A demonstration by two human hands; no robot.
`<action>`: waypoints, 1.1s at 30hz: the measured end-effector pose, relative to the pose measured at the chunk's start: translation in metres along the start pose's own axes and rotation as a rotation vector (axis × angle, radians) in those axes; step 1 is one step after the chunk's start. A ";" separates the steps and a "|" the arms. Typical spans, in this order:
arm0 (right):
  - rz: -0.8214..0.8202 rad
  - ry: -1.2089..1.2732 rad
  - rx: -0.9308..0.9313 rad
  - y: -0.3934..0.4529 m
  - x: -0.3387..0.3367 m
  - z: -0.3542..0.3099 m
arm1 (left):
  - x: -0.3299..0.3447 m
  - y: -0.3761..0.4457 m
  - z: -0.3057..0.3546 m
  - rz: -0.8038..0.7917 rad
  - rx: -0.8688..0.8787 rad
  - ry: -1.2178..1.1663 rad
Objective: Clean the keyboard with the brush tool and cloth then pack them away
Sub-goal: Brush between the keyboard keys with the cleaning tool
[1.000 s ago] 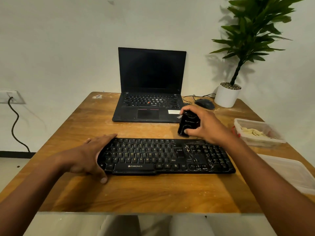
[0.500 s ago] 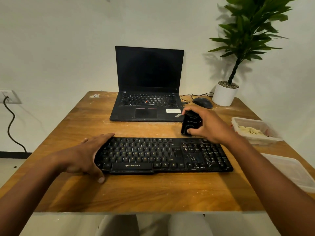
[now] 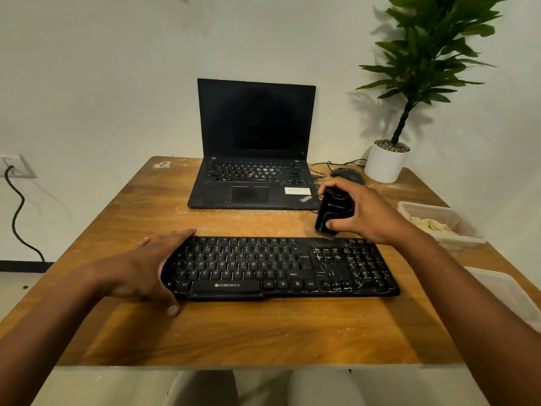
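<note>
A black keyboard [image 3: 281, 268] lies across the middle of the wooden table [image 3: 263, 332], dusty white marks on its right keys. My left hand [image 3: 146, 271] rests spread over the keyboard's left end, thumb at the front edge. My right hand [image 3: 369, 212] grips the black brush tool [image 3: 333, 212] upright; its lower end sits at the keyboard's back edge, above the right key block. A pale cloth [image 3: 433, 225] lies in a clear plastic container [image 3: 409, 208] at the right.
An open black laptop [image 3: 254, 159] stands behind the keyboard. A black mouse [image 3: 348, 174] with its cable and a white potted plant [image 3: 386, 162] sit at the back right. A clear lid [image 3: 509, 297] lies at the right table edge.
My right hand with the brush tool has shifted slightly right and back along the keyboard's rear edge. My left hand stays on the keyboard's left end. The camera view tilted a little.
</note>
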State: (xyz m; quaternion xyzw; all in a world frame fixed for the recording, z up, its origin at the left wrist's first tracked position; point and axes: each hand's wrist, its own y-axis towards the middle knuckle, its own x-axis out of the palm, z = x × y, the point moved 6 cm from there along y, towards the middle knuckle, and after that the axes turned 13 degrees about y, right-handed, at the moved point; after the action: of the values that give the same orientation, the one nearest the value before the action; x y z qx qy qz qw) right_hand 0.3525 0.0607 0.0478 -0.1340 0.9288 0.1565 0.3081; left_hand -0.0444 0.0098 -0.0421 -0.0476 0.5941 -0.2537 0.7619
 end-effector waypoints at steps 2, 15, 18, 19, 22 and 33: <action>-0.004 0.088 0.001 0.003 0.015 0.004 | -0.001 0.000 0.000 0.001 -0.001 0.005; 0.046 -0.023 -0.002 0.014 0.018 0.021 | -0.003 -0.002 0.005 0.018 -0.008 0.013; -0.049 0.017 -0.011 0.012 0.014 0.012 | -0.004 -0.002 0.011 0.015 0.002 0.031; -0.096 0.008 -0.004 0.012 0.015 0.010 | -0.005 -0.002 0.013 0.021 0.012 0.038; -0.148 -0.065 0.032 0.016 0.020 0.012 | -0.005 -0.003 0.014 0.027 0.020 0.036; -0.131 0.031 0.076 0.017 0.019 0.012 | -0.004 -0.002 0.012 0.014 0.016 0.027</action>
State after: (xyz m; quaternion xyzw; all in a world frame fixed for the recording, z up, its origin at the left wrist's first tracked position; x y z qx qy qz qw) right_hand 0.3385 0.0779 0.0308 -0.1849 0.9280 0.0986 0.3082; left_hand -0.0347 0.0072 -0.0342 -0.0340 0.6024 -0.2539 0.7560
